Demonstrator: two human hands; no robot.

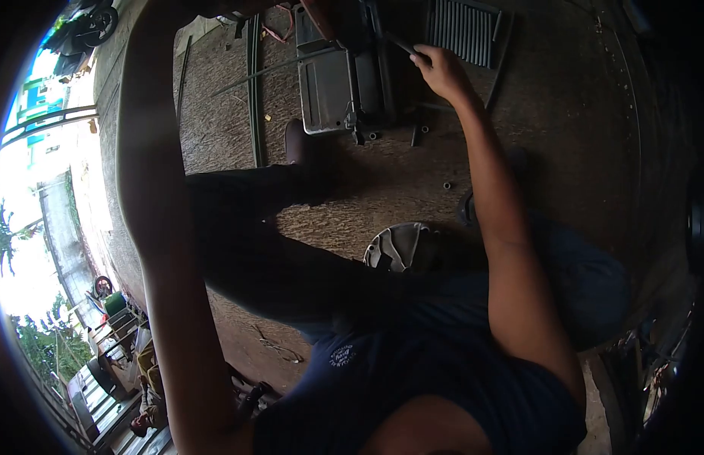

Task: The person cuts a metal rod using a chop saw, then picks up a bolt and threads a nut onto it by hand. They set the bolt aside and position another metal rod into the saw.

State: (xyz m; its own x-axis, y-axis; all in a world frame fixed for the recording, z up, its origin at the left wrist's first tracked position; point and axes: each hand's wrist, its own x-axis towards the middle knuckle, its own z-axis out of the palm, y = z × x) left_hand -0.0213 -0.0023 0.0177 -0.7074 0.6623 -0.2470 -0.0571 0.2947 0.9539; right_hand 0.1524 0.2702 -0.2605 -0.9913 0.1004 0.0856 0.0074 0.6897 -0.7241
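Head-cam view, fisheye, looking down past the wearer's own blue shirt (413,379) at a rough brown floor (579,114); edges of pic v. dark.

The right hand (441,70) is at far centre, arm stretched out straight. Fingers are closed round a thin dark rod (401,45), which points left toward a grey metal box (329,91) lying on the floor just left of the hand. The box looks like a machine part w/ a dark block fixed to its right side; the rod tip meets that dark part, exact contact too dim to tell.

The left arm (151,189) runs up the left side to the top edge. Its hand is cut off there, so can't tell if it is open or closed, or what it holds.

Around the box: a ribbed grille (466,30) at far right of the hand, a long green strip (255,91) to the left, and small loose sleeves (447,184) scattered on the floor nearer the body. A round metal cover (397,246) lies near, by the knee. One shoe (295,140) rests just below the box.

Judgement: the step in hand looks like working the rod into or against the box's right side, prob. loosening or prising something. The next move calls for a firm grip, the rod kept in line w/ its seat, and the box kept from sliding, since nothing seen pins it down.

Far left: bright daylight, trees, a parked motorbike (90,26).
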